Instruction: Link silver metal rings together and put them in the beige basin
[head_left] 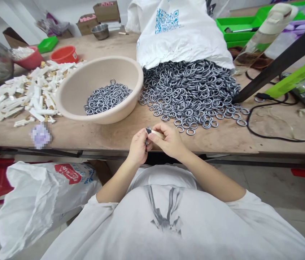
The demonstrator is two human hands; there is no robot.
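Observation:
Just over the front edge of the table, my left hand is closed with a dark grey ring pinched in its fingers, mostly hidden. My right hand grips a pale stick-like tool, whose dark tip meets the left fingertips. What the tip is cannot be made out. Beyond my hands, grey rings spill in a heap from a white sack. To the left of that heap stands a beige basin with more grey rings in its bottom.
White strip-like pieces are piled at the left, near a red bowl. On the right, a black post rises beside a black cable. Green trays and a clear bottle stand behind. Below left lies a white bag.

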